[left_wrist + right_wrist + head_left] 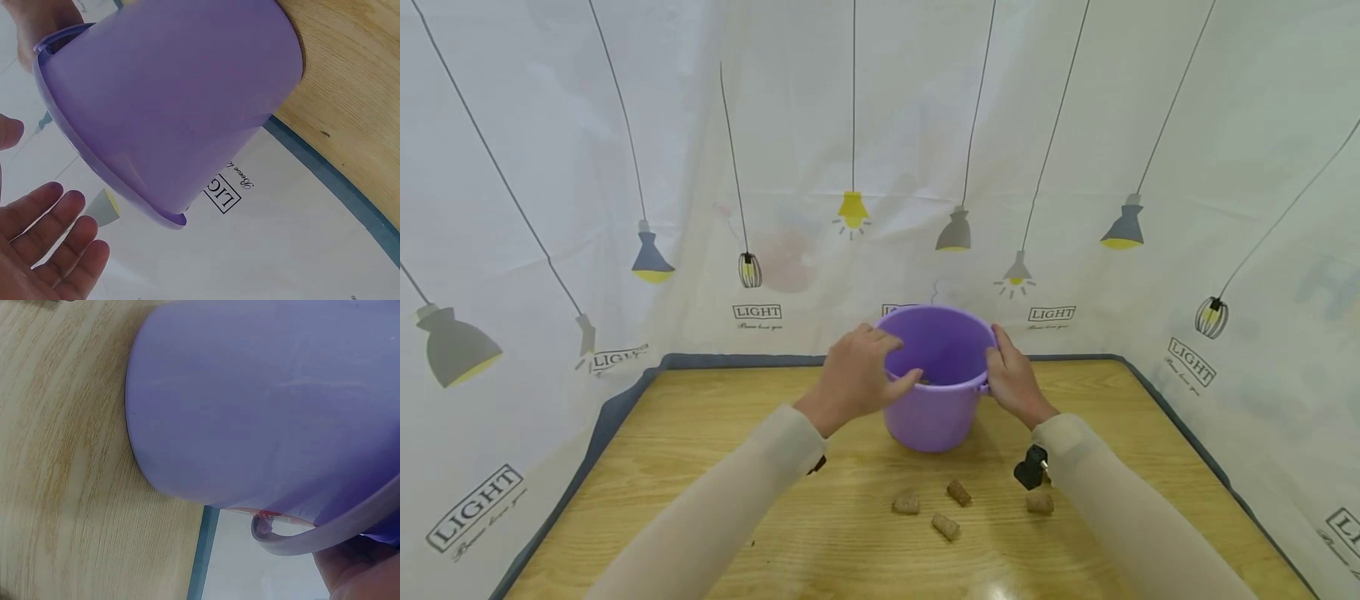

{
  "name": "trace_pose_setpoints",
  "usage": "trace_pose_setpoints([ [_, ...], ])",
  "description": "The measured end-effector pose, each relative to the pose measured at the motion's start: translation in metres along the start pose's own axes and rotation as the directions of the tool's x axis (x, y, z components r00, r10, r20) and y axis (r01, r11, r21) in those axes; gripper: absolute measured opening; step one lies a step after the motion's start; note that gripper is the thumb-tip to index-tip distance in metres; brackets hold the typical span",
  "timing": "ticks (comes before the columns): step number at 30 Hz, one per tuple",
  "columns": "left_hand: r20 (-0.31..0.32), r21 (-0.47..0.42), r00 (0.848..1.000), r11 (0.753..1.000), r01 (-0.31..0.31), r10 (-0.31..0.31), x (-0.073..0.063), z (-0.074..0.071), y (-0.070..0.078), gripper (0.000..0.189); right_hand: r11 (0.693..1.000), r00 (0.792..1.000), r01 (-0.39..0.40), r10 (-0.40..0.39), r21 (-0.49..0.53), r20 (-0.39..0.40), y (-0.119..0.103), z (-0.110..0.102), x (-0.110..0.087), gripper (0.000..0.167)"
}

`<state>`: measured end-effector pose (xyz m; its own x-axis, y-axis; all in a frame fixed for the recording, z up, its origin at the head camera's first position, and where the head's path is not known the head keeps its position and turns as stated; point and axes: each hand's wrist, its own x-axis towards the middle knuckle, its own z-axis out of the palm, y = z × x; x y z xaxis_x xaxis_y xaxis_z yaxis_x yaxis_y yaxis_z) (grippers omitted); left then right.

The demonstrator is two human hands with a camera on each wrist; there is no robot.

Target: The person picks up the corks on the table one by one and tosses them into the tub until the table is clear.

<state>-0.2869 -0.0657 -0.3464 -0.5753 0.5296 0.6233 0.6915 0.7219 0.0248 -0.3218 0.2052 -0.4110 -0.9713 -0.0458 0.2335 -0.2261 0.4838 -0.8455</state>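
A purple bucket stands on the wooden table, its mouth tilted slightly toward me. My right hand grips its rim on the right side, by the handle lug; in the right wrist view part of that hand shows behind the curved purple handle. Over the left part of the rim hovers my left hand. In the left wrist view the left hand's fingers are spread and relaxed, apart from the bucket wall, holding nothing. Most of the bucket's inside is hidden by its front wall.
Several corks lie in front of the bucket: a pale cork, a brown cork, another cork, and one cork beside the right forearm. White cloth printed with lamps encloses the table on three sides.
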Motion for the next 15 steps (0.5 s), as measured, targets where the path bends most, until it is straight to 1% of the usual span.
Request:
trace_pose_setpoints([
  [3,-0.021,0.000,0.999,1.000,-0.024,0.024,-0.004,-0.002,0.001,0.042,1.000,1.000,-0.001,0.001,0.002,0.000,-0.001,0.000,0.000,0.059],
  [8,-0.033,0.020,0.998,0.998,-0.055,0.056,-0.010,-0.003,0.002,0.039,1.000,1.000,0.001,-0.001,0.002,-0.004,-0.001,0.000,-0.001,0.059],
  [11,-0.050,0.030,0.995,0.996,-0.086,0.087,-0.015,-0.003,0.002,0.038,1.000,1.000,0.000,0.000,0.001,-0.002,-0.002,0.000,-0.001,0.059],
  [15,-0.079,0.039,0.989,0.992,-0.122,0.124,-0.021,-0.005,0.003,0.044,1.000,1.000,-0.004,0.004,0.006,0.000,-0.004,-0.001,-0.002,0.059],
])
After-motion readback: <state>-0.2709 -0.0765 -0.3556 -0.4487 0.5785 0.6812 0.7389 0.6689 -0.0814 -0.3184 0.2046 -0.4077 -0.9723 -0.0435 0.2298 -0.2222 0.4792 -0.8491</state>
